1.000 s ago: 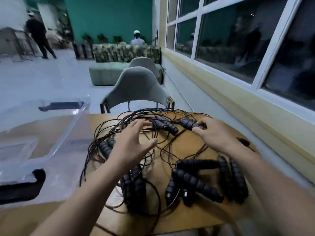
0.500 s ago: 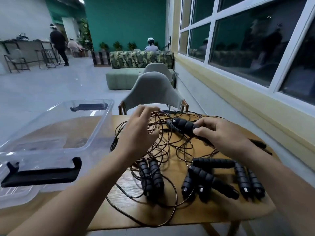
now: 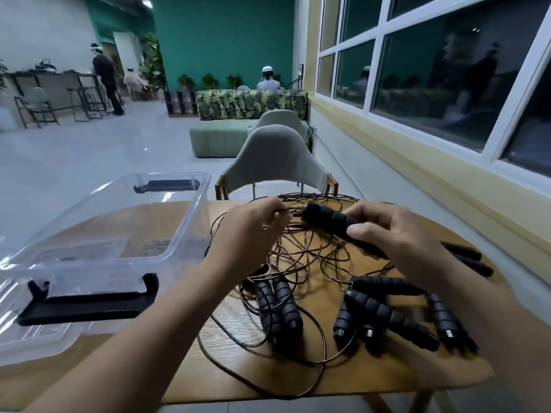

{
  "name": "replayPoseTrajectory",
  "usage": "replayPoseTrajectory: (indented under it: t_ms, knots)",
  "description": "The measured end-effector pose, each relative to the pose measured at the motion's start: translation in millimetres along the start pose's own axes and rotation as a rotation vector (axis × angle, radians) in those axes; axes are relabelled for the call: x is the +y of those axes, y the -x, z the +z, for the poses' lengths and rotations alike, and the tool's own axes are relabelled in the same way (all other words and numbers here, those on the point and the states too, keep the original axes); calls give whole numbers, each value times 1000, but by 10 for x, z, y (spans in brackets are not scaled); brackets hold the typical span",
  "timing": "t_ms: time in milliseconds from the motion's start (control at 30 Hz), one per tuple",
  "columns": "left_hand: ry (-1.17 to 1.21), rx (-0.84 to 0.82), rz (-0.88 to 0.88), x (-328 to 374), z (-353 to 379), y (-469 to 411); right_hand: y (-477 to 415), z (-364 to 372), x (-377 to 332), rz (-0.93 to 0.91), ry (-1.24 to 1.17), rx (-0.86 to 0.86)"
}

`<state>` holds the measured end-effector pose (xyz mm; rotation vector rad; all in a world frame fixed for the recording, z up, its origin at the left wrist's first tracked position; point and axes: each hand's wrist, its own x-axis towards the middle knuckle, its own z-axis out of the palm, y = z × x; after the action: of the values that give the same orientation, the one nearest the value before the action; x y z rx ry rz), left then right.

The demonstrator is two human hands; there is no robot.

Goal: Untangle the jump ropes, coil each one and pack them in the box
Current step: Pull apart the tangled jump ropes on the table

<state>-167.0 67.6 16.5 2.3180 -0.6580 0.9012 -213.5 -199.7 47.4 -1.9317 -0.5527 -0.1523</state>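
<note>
Several ribbed foam handles [image 3: 390,320], wiry cords [image 3: 301,257]

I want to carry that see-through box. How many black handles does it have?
2. The far handle is on the end of the clear box away from the person. The near handle is on the end closest to them. None seem hidden.

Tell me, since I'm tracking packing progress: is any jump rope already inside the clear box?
No, the clear box holds no rope; the tangled jump ropes sit outside it on the wooden table.
</note>
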Motion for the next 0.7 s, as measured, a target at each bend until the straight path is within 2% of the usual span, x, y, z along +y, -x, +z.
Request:
replayPoseTrajectory:
  t_ms: [133, 300, 467, 567, 700]
  knots:
    - [105, -39, -209, -96, -77, 61, -11, -218, 188, 45, -169, 218]
    - [127, -97, -278, -93, -77, 18, -20, -373, 385, 86, -328, 387]
    - [227, -130, -385, -392, 110, 120, -165, -351, 399, 96, -534, 512]
    - [290, -72, -417, -395, 110, 71, -241, -176, 407, 142, -610, 422]
    - [413, 21, -403, -217, 90, 14, -286, 290, 371, 248, -799, 85]
